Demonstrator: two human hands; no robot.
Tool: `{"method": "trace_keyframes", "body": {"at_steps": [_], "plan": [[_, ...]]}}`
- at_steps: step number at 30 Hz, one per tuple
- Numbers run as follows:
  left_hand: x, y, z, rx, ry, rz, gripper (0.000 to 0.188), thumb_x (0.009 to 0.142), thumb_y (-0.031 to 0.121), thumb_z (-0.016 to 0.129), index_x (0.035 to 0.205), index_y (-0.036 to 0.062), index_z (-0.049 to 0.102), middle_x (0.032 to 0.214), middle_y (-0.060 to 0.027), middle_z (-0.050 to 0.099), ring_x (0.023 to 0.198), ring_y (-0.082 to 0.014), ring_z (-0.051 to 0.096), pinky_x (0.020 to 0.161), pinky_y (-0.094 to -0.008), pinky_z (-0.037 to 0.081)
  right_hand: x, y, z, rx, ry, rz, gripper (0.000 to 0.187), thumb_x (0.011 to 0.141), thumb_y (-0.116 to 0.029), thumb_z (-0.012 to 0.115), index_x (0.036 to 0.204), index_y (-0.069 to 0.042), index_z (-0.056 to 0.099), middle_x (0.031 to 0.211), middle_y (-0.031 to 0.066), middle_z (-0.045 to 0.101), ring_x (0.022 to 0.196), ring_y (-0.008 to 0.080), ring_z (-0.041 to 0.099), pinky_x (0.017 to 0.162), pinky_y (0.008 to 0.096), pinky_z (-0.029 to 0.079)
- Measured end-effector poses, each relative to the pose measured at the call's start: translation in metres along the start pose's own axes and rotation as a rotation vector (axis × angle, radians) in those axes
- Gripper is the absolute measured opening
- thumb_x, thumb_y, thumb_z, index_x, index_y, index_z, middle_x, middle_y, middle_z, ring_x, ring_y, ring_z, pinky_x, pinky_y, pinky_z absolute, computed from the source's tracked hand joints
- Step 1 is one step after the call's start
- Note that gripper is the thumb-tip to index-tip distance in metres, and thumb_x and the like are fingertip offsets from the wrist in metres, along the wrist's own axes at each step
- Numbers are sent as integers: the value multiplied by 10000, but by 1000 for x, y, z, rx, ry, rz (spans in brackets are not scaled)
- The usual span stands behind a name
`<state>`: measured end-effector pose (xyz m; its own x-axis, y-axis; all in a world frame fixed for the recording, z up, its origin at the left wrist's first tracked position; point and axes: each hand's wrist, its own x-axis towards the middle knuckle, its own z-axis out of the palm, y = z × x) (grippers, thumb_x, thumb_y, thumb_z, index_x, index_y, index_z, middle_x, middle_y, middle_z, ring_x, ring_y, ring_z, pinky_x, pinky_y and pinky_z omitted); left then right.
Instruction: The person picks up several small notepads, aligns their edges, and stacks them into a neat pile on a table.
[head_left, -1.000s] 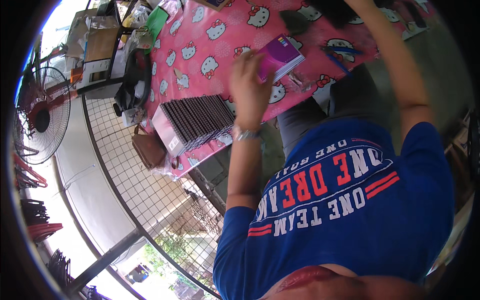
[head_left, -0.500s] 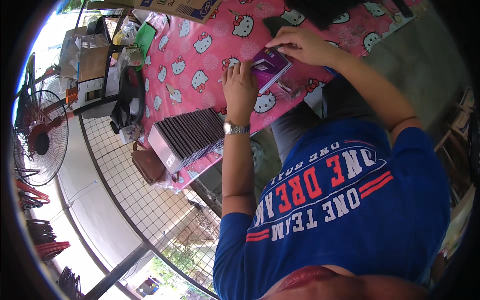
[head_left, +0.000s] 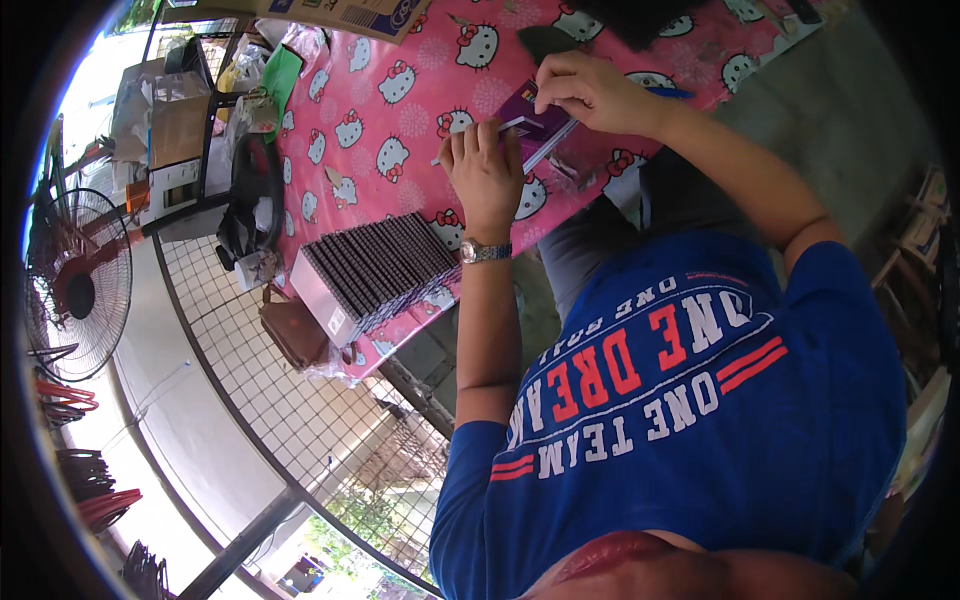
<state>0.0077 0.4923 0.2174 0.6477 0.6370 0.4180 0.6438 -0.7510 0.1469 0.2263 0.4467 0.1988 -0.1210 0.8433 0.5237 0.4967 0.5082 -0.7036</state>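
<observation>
A thin purple-covered book [head_left: 552, 122] with pale page edges lies on the pink table, between my two hands. My left hand [head_left: 483, 172], a metal watch on its wrist, is closed over the book's left side; its fingers curl down and partly hide the cover. A thin pale edge pokes out beside those fingers, too small to name. At the book's far right edge my right hand [head_left: 588, 92] is closed in a pinch. Left of my left wrist stands a tight row of dark-edged notebooks [head_left: 385, 265] with a pale end cover.
The table wears a pink patterned cloth [head_left: 410, 120]. A cardboard box [head_left: 360, 15] and a green sheet [head_left: 283, 80] lie on its far side. A brown bag [head_left: 292, 325] hangs by the left edge. A fan [head_left: 80, 290] stands beyond the wire grid. Something blue [head_left: 672, 92] shows behind my right wrist.
My left hand has shifted slightly right and down. The right hand has drawn into a tighter pinch at the book's edge, and the cover looks more tilted and more hidden.
</observation>
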Motion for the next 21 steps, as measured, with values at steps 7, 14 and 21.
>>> {"method": "trace_keyframes", "body": {"at_steps": [7, 14, 21], "plan": [[-1, 3, -1, -4, -7, 1, 204, 907, 223, 605, 1026, 58, 590, 953, -101, 627, 954, -309, 569, 969, -489, 368, 1, 11, 13, -196, 128, -352, 278, 787, 65, 622, 1022, -82, 634, 937, 87, 527, 898, 249, 571, 777, 345, 488], [-5, 4, 1, -5, -10, -4, 214, 902, 230, 612, 1030, 59, 592, 960, -101, 627, 983, -302, 565, 997, -493, 358, -4, 3, 11, 40, 10, -161, 368, 869, 48, 590, 1204, -101, 622, 1002, 101, 509, 896, 237, 575, 784, 361, 492], [-6, 15, 11, -14, 45, -21, 282, 878, 186, 620, 1131, 76, 564, 1027, -98, 608, 1024, -286, 561, 1085, -536, 281, 3, -22, -11, 32, -286, 203, 458, 905, -59, 601, 1354, -131, 545, 1076, 91, 568, 896, 258, 614, 799, 371, 499]]}}
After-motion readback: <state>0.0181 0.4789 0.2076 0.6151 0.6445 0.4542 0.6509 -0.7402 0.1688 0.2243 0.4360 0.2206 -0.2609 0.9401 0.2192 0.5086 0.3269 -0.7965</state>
